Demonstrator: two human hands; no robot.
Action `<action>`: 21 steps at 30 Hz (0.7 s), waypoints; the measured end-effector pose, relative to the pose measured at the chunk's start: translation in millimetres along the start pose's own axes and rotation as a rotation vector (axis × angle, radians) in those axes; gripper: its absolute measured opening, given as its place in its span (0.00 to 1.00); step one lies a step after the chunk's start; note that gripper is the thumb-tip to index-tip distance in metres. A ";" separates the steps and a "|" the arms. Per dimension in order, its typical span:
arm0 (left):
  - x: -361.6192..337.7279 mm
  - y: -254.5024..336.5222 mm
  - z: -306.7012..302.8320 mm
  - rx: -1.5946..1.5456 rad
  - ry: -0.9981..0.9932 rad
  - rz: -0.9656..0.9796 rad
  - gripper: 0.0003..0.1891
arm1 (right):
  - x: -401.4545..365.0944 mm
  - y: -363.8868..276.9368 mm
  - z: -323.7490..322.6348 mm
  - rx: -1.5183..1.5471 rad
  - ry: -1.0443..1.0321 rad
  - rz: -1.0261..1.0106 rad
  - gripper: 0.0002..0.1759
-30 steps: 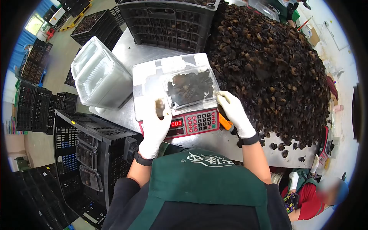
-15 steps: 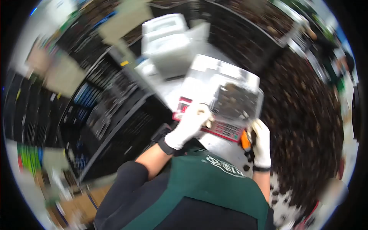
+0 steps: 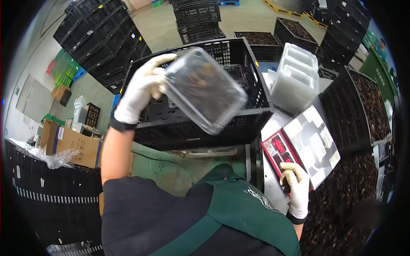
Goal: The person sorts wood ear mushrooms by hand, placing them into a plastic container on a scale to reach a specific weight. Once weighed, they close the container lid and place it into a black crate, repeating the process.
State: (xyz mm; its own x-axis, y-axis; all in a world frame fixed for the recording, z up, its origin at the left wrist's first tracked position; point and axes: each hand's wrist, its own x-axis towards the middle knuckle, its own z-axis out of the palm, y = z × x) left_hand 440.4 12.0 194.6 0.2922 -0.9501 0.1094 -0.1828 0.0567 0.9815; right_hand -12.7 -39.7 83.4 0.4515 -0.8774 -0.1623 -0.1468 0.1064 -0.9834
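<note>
My left hand [image 3: 143, 87], in a white glove, grips one edge of a clear plastic box [image 3: 205, 89] with dark brown contents. The box is tilted above a black crate [image 3: 188, 138] that has more clear boxes inside. My right hand [image 3: 295, 187], gloved too, is curled over the front edge of a red digital scale [image 3: 275, 149]. A small dark thing shows at its fingertips; its kind cannot be made out. The scale's shiny flat plate [image 3: 314, 145] bears no box.
A stack of clear plastic trays [image 3: 297, 79] stands behind the scale. To the right lies a large heap of dark brown pieces [image 3: 341, 200]. Stacked black crates [image 3: 102, 42] rise at the back left, and a cardboard box [image 3: 74, 145] is at the left.
The box has left the scale and moved leftward in my left hand, over the black crate. My view has swung left. My right hand has stayed by the scale.
</note>
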 end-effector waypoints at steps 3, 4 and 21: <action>34.8 -48.0 -112.8 -0.019 0.039 -0.010 0.29 | 21.3 5.4 1.6 -0.003 0.089 0.014 0.11; 42.1 -59.2 -146.2 0.018 0.022 -0.095 0.30 | 26.4 -1.7 3.8 -0.022 0.099 0.014 0.11; 59.2 -263.3 -94.8 1.394 -0.322 -0.746 0.66 | 45.6 33.9 21.6 -0.049 0.429 0.231 0.11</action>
State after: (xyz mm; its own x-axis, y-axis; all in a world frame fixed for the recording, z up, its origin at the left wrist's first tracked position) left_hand 594.8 -30.0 -42.4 0.5365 -0.6684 -0.5152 -0.8177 -0.5626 -0.1216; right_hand 22.0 -66.0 40.9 0.0009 -0.9481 -0.3179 -0.2461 0.3079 -0.9190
